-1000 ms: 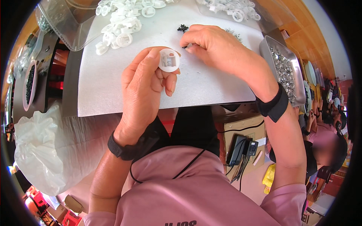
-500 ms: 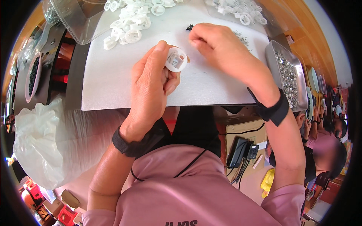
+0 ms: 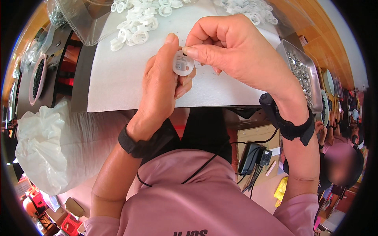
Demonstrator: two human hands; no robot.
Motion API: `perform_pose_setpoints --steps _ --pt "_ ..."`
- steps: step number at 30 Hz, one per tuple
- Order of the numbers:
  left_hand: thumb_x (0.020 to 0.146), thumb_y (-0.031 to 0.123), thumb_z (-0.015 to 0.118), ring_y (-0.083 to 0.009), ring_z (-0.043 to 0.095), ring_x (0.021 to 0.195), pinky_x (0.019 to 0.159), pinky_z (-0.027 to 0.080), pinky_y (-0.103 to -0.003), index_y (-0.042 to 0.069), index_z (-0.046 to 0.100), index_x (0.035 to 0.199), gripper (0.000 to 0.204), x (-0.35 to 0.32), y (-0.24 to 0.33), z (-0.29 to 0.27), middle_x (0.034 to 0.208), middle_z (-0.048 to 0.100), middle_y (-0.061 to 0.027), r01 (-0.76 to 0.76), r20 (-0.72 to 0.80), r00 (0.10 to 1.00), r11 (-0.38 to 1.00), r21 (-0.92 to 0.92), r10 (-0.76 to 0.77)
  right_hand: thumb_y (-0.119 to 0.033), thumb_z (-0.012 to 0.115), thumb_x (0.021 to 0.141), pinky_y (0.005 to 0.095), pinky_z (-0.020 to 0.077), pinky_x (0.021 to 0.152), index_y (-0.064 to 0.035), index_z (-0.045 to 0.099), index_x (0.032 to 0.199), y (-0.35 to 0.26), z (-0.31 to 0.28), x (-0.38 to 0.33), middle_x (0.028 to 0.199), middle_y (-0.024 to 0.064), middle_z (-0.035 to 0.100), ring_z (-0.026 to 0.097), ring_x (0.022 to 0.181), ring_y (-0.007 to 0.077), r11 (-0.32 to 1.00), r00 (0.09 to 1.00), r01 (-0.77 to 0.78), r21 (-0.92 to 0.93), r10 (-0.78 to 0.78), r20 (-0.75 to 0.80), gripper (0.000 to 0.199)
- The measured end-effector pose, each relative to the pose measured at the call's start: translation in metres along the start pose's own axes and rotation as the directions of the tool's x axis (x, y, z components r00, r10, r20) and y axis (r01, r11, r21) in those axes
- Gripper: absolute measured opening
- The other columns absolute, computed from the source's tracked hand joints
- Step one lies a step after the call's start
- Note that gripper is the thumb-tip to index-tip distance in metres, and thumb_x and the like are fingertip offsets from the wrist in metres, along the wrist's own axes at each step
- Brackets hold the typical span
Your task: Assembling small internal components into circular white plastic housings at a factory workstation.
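Between the thumb and fingers of my left hand (image 3: pixel 158 84) is a round white plastic disc (image 3: pixel 182 67), its recessed face turned up. My right hand (image 3: pixel 236 49) has its thumb and forefinger pinched at the disc's upper edge. A tiny black piece (image 3: pixel 184 54) shows at those fingertips, against the disc; its exact shape is too small to make out. Both hands are over the white sheet (image 3: pixel 122 86) covering the table. Farther away lies a heap of similar white plastic parts (image 3: pixel 138 29).
A second white heap (image 3: pixel 252 10) sits at the far right. At the right edge stands a metal tray (image 3: pixel 314 94) of shiny small parts; at left, a pinkish bowl (image 3: pixel 34 99) of black bits. A clear plastic bin (image 3: pixel 84 31) and a plastic bag (image 3: pixel 43 149) flank the table.
My right hand has come back from beside the small black pieces on the sheet to the disc, bringing a black piece to its edge. My left hand has stayed nearly still with the disc.
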State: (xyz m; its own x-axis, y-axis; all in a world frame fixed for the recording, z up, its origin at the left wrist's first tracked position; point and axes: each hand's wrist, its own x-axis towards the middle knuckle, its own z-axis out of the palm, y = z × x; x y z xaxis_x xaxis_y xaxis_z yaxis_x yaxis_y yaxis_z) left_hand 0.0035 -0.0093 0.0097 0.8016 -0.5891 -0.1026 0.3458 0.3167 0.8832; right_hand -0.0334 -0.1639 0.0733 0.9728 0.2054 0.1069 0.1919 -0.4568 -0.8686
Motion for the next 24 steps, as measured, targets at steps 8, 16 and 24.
perform_pose_setpoints --steps 8,16,24 --pt "0.097 0.044 0.039 -0.0065 0.026 0.044 0.04 0.019 -0.024 0.01 0.046 0.067 0.046 0.003 0.005 0.003 0.053 0.037 0.0015 0.07 -0.061 0.995 0.995 -0.067 -0.074 -0.009 0.063 0.091 0.0194 0.031 0.052 -0.0018 0.057 0.084 -0.001 0.009 0.0 0.068 -0.007 0.047 0.038 0.061 0.0013 0.995 0.998 0.001 -0.102 -0.008 -0.064 0.012" --pt "0.097 0.037 0.044 -0.0101 0.036 0.048 0.041 0.023 -0.024 0.007 0.047 0.082 0.034 0.005 0.003 -0.001 0.06 0.042 -0.0014 0.077 -0.03 0.996 0.993 -0.09 -0.08 -0.009 0.062 0.091 0.0191 0.0302 0.052 -0.0023 0.056 0.082 0.007 0.014 0.0 0.069 -0.0073 0.047 0.037 0.062 0.0007 0.999 0.994 0.019 -0.049 -0.024 -0.104 0.013" --pt "0.095 0.041 0.043 -0.0065 0.023 0.043 0.039 0.019 -0.024 0.011 0.041 0.065 0.043 0.007 0.001 0.005 0.053 0.033 0.003 0.079 -0.063 0.995 0.996 -0.043 -0.082 -0.007 0.061 0.09 0.0196 0.0327 0.053 -0.0011 0.055 0.083 0.002 0.015 -0.005 0.07 -0.006 0.048 0.038 0.062 0.0016 0.98 0.989 0.015 -0.197 -0.043 -0.14 0.011"
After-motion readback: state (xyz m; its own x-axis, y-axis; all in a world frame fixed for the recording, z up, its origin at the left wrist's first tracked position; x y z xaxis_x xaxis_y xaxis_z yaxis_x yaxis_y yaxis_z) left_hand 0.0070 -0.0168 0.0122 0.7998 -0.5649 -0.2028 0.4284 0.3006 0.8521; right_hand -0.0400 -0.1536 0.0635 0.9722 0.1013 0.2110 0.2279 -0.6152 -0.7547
